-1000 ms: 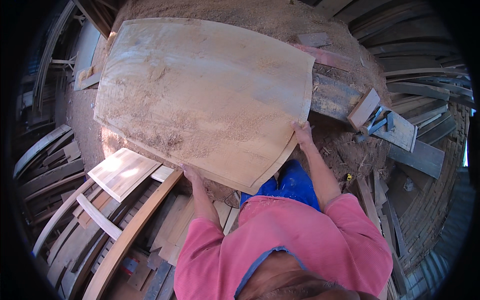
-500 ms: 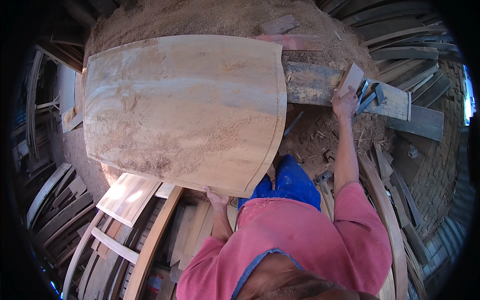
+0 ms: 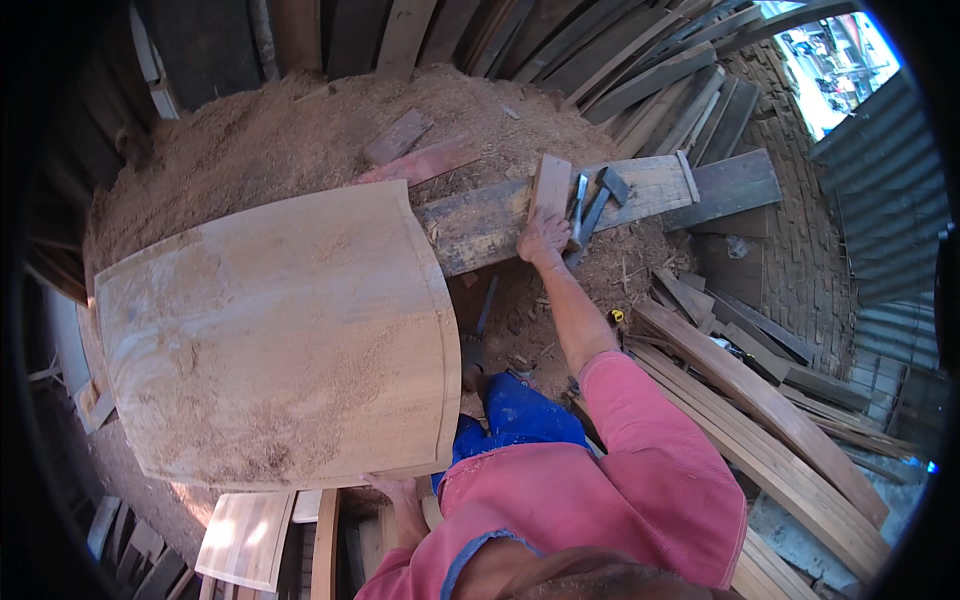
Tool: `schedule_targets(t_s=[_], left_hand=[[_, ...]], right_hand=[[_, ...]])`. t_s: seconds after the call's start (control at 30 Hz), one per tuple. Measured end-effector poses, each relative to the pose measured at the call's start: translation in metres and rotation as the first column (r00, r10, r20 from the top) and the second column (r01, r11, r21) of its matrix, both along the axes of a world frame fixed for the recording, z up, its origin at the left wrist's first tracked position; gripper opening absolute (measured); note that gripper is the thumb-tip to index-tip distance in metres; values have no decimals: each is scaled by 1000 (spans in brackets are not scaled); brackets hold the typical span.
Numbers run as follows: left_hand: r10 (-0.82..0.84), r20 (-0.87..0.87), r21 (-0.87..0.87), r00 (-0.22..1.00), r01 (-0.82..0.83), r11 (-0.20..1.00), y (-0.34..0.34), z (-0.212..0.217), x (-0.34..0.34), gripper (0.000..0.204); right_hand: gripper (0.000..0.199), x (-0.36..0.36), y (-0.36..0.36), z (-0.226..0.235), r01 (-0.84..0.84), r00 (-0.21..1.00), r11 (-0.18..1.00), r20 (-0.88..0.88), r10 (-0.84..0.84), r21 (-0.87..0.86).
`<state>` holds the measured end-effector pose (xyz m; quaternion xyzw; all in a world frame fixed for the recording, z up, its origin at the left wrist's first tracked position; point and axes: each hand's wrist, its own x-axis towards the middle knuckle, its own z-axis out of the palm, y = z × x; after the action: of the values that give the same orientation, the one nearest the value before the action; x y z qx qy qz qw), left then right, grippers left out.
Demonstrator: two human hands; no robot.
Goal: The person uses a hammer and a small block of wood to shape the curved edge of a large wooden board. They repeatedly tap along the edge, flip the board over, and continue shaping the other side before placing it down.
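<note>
A broad, slightly curved wooden panel (image 3: 290, 320), strewn with sawdust, lies to my left. My left hand (image 3: 400, 492) is closed at its near edge, part of the fingers hidden by the panel. On the worn plank (image 3: 475, 228) past the panel's right end, my right hand (image 3: 545, 238) grips the near end of a rectangular wooden block (image 3: 551, 185). Just right of that hand lie a chisel (image 3: 577, 208) with a bright blade and a hammer (image 3: 598, 208) with a dark head.
Sawdust (image 3: 300, 140) is heaped behind the panel, with a reddish board (image 3: 425, 163) on it. Boards lean along the back. Long timbers (image 3: 760, 400) lie at my right, near a small yellow object (image 3: 616, 316). A pale wooden board (image 3: 245, 538) sits at the near left.
My view has swung to the right, so the panel and plank appear further left and lower. My right hand stays on the block and my left hand at the panel's edge.
</note>
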<state>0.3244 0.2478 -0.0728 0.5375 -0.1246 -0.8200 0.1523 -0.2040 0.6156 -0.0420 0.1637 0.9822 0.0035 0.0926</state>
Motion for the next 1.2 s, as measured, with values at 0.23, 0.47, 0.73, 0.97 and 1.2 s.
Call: schedule_targets(t_s=[0.23,0.47,0.73,0.97,1.2], left_hand=[[-55,73,-9,996,56,998,0,16,-20,95],[-34,-8,80,999,35,996,-5,5,-5,97],[-60,-107,32,992,64,997,-12,3,3,96],[-156,627,-236,763,377,895,-67,-1,60,81],[80,846,-465,527,803,-373,-95,72,-78,49]], right_hand=[[77,27,-14,38,7,998,995,70,0,-97],[60,75,-87,67,-8,1000,909,-12,3,-418],[46,137,-171,-33,343,938,348,335,-84,-873],[36,146,-188,-30,390,916,130,370,-153,-911],[29,155,-156,-61,401,909,59,389,-147,-914]])
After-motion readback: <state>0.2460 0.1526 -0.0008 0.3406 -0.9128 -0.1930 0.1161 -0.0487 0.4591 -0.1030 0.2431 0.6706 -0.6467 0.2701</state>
